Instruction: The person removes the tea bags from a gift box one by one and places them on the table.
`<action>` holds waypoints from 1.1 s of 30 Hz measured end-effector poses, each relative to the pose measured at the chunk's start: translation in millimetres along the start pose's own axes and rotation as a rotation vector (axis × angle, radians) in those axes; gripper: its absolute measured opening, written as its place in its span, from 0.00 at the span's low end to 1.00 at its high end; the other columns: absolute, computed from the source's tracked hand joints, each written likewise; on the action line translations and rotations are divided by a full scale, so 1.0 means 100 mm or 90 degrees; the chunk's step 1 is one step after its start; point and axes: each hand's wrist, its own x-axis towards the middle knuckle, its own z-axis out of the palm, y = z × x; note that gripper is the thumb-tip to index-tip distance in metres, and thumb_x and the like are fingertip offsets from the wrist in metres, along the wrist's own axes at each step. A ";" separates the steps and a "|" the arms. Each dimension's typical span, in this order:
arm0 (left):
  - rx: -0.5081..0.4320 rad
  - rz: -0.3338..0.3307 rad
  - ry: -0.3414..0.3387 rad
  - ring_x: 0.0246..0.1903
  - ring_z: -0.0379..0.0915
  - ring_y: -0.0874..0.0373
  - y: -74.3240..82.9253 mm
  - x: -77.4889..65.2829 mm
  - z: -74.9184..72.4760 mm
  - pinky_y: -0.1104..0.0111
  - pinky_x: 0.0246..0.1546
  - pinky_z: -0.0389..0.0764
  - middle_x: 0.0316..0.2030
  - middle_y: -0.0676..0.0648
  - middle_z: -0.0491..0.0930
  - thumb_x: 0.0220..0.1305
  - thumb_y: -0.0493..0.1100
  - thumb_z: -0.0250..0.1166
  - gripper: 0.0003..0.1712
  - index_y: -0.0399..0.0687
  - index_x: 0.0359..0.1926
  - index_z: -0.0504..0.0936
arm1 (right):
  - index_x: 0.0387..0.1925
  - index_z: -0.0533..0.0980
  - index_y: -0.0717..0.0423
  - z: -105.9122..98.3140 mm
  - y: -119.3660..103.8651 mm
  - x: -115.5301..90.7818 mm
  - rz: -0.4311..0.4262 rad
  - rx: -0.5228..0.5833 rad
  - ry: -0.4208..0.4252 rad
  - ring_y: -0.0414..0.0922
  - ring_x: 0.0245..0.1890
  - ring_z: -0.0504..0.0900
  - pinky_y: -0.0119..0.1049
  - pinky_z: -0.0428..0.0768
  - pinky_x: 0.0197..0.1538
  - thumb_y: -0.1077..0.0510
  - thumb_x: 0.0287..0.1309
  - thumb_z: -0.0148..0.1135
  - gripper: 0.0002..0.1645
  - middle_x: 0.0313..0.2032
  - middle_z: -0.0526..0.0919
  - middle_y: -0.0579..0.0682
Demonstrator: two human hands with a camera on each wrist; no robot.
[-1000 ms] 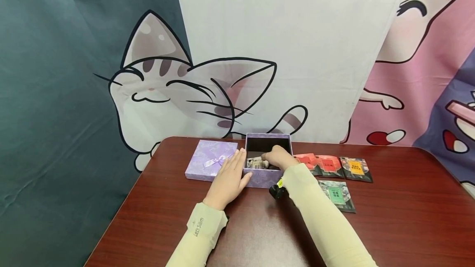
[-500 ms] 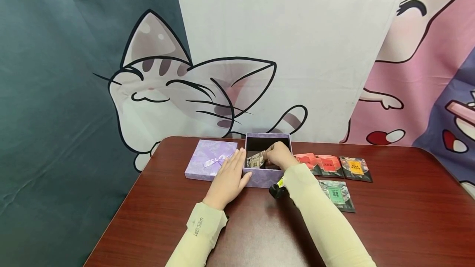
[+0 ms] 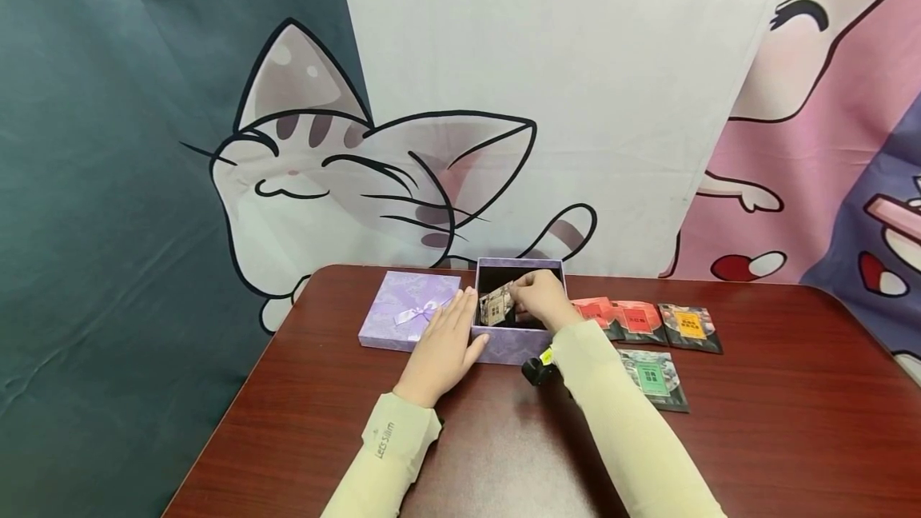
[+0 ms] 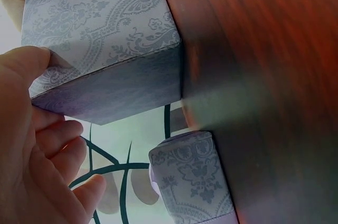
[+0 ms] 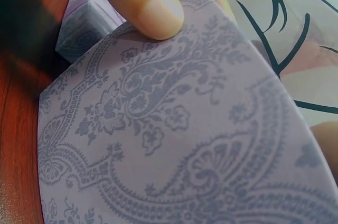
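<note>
A purple patterned box (image 3: 509, 346) stands uncovered near the table's back edge. My left hand (image 3: 440, 348) lies against its front left corner. In the left wrist view the thumb presses the box's front face and the loosely bent fingers lie by its left side. Reaching inside the box, my right hand (image 3: 541, 299) pinches a beige and black sachet (image 3: 496, 306) by its right edge, and the sachet leans up at a tilt. My left thumb (image 5: 161, 15) shows on the box front in the right wrist view, where the sachet is hidden.
The purple lid (image 3: 406, 302) with a ribbon bow lies left of the box. To the right lie red sachets (image 3: 638, 321), a yellow-labelled sachet (image 3: 691, 328) and, nearer, a green-labelled sachet (image 3: 653, 380), partly behind my right sleeve (image 3: 626, 414). A cat-print cloth (image 3: 590, 102) hangs behind the table.
My right hand has risen slightly inside the box, and the sachet has tipped up from lying low to a steeper tilt. The left hand has stayed in place.
</note>
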 end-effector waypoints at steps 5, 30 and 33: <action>0.003 0.001 -0.001 0.77 0.50 0.47 -0.01 0.00 0.01 0.47 0.73 0.57 0.77 0.41 0.58 0.77 0.54 0.55 0.39 0.37 0.78 0.57 | 0.42 0.82 0.70 -0.01 -0.01 0.00 -0.029 -0.006 0.022 0.42 0.23 0.82 0.37 0.87 0.30 0.61 0.68 0.59 0.13 0.30 0.83 0.55; -0.006 0.000 -0.007 0.77 0.50 0.47 0.00 0.00 0.03 0.47 0.73 0.57 0.76 0.40 0.58 0.76 0.54 0.55 0.39 0.37 0.78 0.57 | 0.46 0.85 0.62 -0.04 -0.02 -0.27 -0.270 -0.144 0.234 0.47 0.28 0.81 0.38 0.77 0.35 0.63 0.55 0.60 0.17 0.31 0.86 0.54; -0.008 -0.001 -0.003 0.77 0.50 0.47 0.01 0.00 0.02 0.46 0.73 0.57 0.77 0.41 0.58 0.76 0.54 0.56 0.39 0.38 0.78 0.57 | 0.46 0.85 0.61 -0.08 -0.02 -0.32 -0.282 -0.126 0.242 0.47 0.29 0.82 0.37 0.77 0.35 0.63 0.56 0.60 0.17 0.32 0.86 0.54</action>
